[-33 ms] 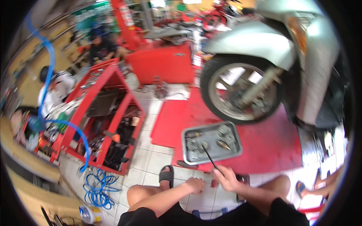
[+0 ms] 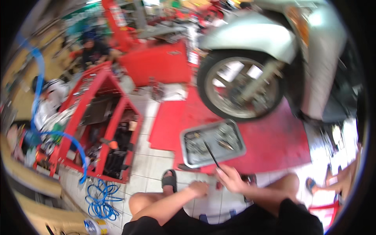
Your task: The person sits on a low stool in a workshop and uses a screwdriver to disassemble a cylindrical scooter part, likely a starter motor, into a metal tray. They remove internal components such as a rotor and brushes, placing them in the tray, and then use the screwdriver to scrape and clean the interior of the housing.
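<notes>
My right hand is closed around a thin black rod-like tool. The tool's far end reaches over a grey metal tray, but blur hides what kind of tip it has. Several small metal parts lie in the tray, some silvery and some brownish. The tray rests on a red platform. My left hand is loosely closed in front of my left knee, with nothing visible in it. It is apart from the tray.
Beyond the tray, a silver scooter's front wheel stands on the platform. To the left are a red tool cart, a blue hose and two people. Someone's legs show at the right edge.
The whole scene has shifted slightly left and up in view. My right hand still grips the black tool over the tray, and my left hand stays closed.
</notes>
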Available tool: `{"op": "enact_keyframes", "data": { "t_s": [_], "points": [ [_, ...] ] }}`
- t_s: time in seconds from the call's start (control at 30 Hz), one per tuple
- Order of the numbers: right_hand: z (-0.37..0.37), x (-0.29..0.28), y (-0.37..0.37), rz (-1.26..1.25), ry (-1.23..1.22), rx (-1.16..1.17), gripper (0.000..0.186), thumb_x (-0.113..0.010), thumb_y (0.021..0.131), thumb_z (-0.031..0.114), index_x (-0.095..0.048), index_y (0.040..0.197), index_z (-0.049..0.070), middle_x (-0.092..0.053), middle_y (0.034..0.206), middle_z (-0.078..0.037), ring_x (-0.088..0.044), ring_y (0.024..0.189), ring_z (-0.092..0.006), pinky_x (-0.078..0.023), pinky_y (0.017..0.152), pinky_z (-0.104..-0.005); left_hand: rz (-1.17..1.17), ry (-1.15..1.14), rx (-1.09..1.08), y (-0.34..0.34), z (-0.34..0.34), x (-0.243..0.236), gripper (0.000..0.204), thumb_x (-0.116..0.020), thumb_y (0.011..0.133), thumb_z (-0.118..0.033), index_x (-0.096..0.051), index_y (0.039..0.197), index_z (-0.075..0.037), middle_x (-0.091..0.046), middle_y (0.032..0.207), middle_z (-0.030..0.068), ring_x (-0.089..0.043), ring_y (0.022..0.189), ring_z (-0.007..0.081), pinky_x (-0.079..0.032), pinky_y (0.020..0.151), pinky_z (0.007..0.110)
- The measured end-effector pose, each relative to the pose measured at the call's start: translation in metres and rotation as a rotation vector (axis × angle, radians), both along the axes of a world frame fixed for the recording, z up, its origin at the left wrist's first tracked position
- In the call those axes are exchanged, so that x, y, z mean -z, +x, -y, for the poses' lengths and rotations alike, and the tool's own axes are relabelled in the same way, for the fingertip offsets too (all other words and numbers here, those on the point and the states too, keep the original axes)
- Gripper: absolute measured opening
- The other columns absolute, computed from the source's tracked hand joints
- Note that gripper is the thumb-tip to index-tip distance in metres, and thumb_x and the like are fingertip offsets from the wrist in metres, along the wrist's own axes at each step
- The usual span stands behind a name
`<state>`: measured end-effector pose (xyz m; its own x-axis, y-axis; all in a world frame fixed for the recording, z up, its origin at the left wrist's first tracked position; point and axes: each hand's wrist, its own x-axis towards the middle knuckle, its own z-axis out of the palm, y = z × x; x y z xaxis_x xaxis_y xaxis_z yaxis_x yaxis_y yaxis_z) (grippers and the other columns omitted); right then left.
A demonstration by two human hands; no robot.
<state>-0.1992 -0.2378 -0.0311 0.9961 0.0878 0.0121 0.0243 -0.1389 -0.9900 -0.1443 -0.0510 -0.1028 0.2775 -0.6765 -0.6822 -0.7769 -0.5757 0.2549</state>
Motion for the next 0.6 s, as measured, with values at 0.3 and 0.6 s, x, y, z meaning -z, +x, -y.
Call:
{"op": "enact_keyframes", "data": {
  "t_s": [0.3,0.6],
  "points": [
    [-0.009,0.013,0.016,-0.121,0.312,0.139,0.031,-0.044,0.109,0.029,-0.057,0.117,0.001,-0.038,0.068,0.004,-0.033,0.056,-0.0064,-0.030,0.048,-0.0245,0.014,-0.005,-0.028,-0.001,-0.008,-0.030,0.050,-0.065,0.093,-0.037,-0.053,0.129,-0.004,-0.059,0.128,0.0161,-0.060,0.120,0.0317,-0.049,0.098,0.046],
    [0.003,0.005,0.041,-0.358,0.577,0.110,0.031,-0.046,0.108,0.030,-0.059,0.113,0.002,-0.043,0.068,0.003,-0.036,0.055,-0.0063,-0.031,0.048,-0.0244,-0.002,-0.016,-0.018,0.001,-0.005,-0.027,0.053,-0.064,0.093,-0.039,-0.053,0.133,-0.006,-0.058,0.131,0.0170,-0.060,0.120,0.0345,-0.050,0.099,0.047]
  ]
}}
